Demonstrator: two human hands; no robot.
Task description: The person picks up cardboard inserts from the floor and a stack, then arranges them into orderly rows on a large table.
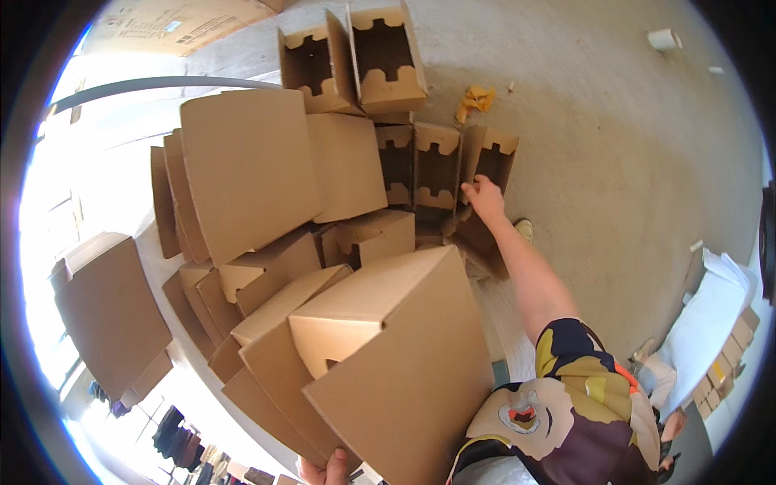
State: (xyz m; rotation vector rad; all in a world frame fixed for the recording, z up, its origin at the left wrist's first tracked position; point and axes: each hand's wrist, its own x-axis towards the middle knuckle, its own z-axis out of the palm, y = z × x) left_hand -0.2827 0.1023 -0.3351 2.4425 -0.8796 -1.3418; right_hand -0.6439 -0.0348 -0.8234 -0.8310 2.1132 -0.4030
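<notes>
Though beside box (pixel 491 153) edges, broad floor (pixel 614 162).

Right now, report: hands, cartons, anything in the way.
Left hand at lower edge of large near carton. Right hand at narrow open carton. Other cartons crowd alongside; yellow scrap on floor beyond.

The place looks like a packing workshop or warehouse: open cardboard boxes (pixel 250 170) crowd together in stacks, a large printed carton (pixel 182 24) stands beyond, a crumpled yellow scrap (pixel 477 100) litters the hard, plain floor (pixel 614 178), and smaller boxes (pixel 725 362) are piled near another person (pixel 673 423).
</notes>
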